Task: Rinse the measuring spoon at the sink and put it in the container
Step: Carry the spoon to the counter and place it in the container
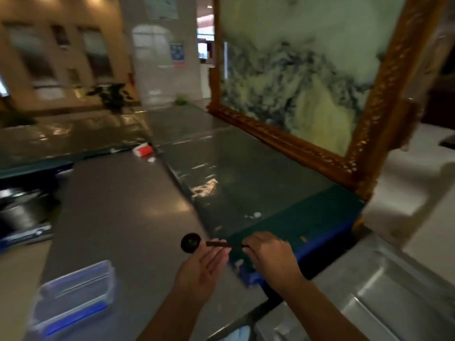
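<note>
Measuring spoon [190, 243] was dark brown to black throughout. Surface [118, 205] beyond the spoon was plain dull grey. Container [73, 299], left of the spoon, was clear with blue trim. Mat [295, 217], right of the spoon, was dark green, edged blue. Frame [283, 141], beyond the spoon, was golden-brown, carved; its picture [283, 77] was marbled white, pale green and dark grey. Cup [142, 150], far beyond the spoon, was red and white.

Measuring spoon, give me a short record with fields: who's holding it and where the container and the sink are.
item: measuring spoon, dark, held about level above the counter
grip: right hand pinches the handle's end
support: left hand open, palm up, beneath the handle
destination: container, clear with blue trim, on the counter at lower left
wash point: sink, steel, at lower right
picture quality: motion-blurred
</note>
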Demonstrator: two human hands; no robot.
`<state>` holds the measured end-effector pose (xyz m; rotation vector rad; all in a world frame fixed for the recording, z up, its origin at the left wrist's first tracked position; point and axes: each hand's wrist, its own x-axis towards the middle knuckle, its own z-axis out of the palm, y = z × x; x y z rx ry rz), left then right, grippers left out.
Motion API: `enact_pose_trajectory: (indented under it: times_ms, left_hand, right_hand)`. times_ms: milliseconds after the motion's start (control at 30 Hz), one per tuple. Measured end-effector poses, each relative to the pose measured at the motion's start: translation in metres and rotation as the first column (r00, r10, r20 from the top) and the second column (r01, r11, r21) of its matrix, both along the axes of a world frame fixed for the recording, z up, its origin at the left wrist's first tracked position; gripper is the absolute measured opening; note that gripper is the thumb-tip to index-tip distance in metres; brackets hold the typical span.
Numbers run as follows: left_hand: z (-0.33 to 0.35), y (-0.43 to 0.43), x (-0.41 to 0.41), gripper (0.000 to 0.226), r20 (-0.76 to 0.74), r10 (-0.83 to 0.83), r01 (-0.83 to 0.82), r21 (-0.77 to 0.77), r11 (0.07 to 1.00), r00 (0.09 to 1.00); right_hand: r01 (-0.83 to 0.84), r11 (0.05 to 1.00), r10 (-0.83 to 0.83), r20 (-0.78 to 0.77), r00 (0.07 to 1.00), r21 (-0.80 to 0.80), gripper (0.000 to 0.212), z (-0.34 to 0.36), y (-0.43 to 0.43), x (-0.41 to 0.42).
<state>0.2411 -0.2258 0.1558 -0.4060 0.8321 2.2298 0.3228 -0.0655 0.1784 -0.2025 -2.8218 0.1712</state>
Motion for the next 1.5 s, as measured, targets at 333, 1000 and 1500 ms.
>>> enact_pose_trajectory:
  times_ms: [333,1000,1500]
  left_hand:
    - [-0.011,-0.205,-0.078,0.032,-0.015,0.317,-0.317,0.027,0.948,0.948]
    - [-0.065,-0.354,-0.115,0.037,0.102,0.501,-0.495,-0.078,0.865,0.859]
    - [-0.123,-0.349,-0.144,0.021,0.162,0.575,-0.521,-0.283,0.805,0.802]
  right_hand:
    - [-0.347,0.938,0.345,-0.061,0.937,-0.018,0.012,-0.012,-0.187,-0.131]
    - [-0.547,0.836,0.548,0.02,0.836,-0.052,0.008,-0.068,-0.33,-0.214]
    - [-0.538,0.819,0.566,0.128,0.815,-0.2,0.007,-0.143,-0.333,-0.247]
